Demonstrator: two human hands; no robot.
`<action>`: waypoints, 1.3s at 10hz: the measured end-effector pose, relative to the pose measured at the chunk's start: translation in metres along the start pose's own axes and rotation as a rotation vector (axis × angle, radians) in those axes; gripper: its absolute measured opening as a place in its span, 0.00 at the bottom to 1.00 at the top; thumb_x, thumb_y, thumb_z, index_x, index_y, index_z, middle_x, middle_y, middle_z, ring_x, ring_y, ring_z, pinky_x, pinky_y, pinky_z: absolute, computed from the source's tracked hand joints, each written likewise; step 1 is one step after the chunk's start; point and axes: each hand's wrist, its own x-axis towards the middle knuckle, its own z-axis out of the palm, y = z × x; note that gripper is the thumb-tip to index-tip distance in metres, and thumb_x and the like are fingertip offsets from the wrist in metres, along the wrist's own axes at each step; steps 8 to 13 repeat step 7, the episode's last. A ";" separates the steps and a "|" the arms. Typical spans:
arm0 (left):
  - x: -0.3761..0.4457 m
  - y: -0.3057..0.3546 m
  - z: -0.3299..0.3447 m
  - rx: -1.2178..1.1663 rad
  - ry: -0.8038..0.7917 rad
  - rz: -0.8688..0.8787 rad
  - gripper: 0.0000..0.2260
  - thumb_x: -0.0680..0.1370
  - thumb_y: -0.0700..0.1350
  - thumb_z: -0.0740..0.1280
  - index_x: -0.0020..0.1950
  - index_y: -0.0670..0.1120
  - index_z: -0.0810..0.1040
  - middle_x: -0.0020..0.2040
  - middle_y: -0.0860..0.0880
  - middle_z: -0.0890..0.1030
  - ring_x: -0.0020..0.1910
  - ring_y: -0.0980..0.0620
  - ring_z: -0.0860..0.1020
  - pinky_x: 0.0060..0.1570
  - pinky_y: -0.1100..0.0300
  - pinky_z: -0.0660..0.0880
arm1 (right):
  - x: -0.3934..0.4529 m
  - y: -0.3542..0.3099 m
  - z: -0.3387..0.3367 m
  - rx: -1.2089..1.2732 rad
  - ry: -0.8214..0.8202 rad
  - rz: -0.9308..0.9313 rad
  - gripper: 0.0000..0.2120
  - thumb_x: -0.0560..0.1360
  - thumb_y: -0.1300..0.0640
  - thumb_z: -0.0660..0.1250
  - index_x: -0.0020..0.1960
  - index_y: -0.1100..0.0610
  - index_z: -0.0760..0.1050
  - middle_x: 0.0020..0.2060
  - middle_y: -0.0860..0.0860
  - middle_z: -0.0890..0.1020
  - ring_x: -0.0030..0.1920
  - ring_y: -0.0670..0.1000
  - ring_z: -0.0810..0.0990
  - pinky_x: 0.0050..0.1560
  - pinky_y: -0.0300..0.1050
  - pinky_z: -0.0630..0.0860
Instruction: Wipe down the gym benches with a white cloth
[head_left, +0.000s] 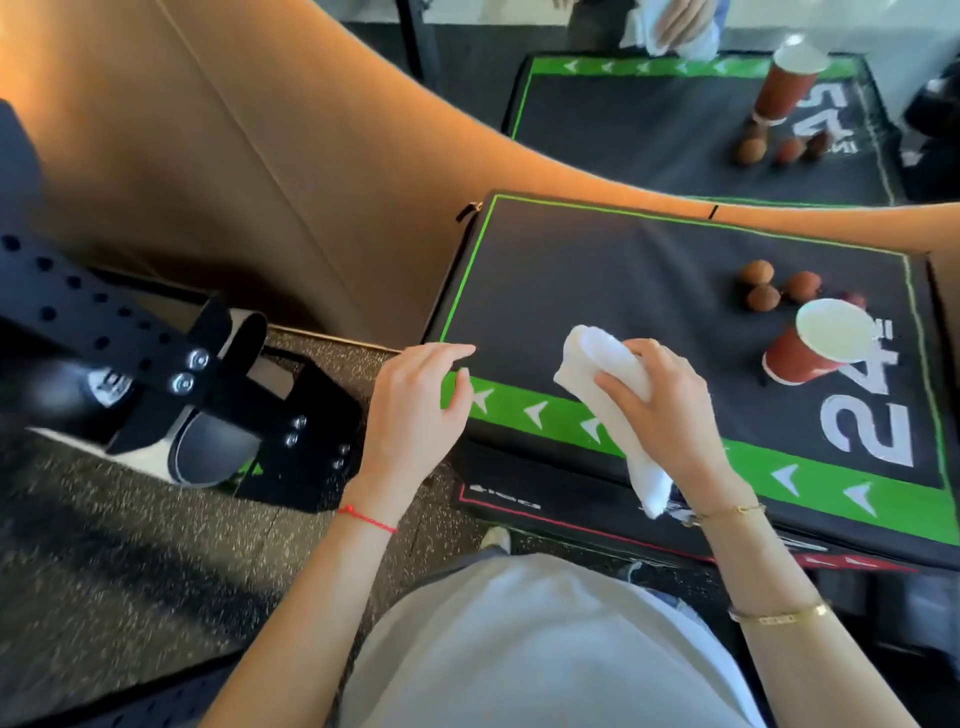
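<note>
Wiping is in hand: my right hand (670, 405) grips the white cloth (608, 395), fingers curled round it, on the black bench pad (597, 280). My left hand (421, 410) rests at the pad's near corner, fingers loosely bent, holding nothing. Next, I judge, the stroke must skirt the red cup (815, 348) and small brown fruits (774, 288) beyond my right fingers. Speckled floor (104, 545) lies below my left wrist.

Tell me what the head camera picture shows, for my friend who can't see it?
A person's right hand grips a white cloth on a black-and-green padded gym box. The left hand rests open at its corner; a red paper cup and small brown fruits sit further back.
</note>
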 end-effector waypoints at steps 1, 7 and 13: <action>0.030 -0.021 0.002 -0.013 -0.033 0.050 0.11 0.77 0.41 0.66 0.58 0.46 0.81 0.55 0.50 0.83 0.55 0.50 0.80 0.59 0.53 0.75 | 0.021 -0.010 0.019 -0.060 0.011 0.044 0.13 0.77 0.48 0.69 0.59 0.51 0.75 0.53 0.47 0.80 0.53 0.54 0.74 0.48 0.42 0.60; 0.089 -0.056 0.027 -0.111 -0.148 0.204 0.10 0.78 0.42 0.66 0.58 0.47 0.81 0.55 0.52 0.83 0.56 0.52 0.79 0.60 0.59 0.69 | 0.040 -0.030 0.050 -0.086 0.101 0.168 0.22 0.76 0.44 0.70 0.67 0.49 0.74 0.63 0.45 0.78 0.66 0.52 0.70 0.64 0.46 0.61; 0.089 -0.056 0.027 -0.111 -0.148 0.204 0.10 0.78 0.42 0.66 0.58 0.47 0.81 0.55 0.52 0.83 0.56 0.52 0.79 0.60 0.59 0.69 | 0.040 -0.030 0.050 -0.086 0.101 0.168 0.22 0.76 0.44 0.70 0.67 0.49 0.74 0.63 0.45 0.78 0.66 0.52 0.70 0.64 0.46 0.61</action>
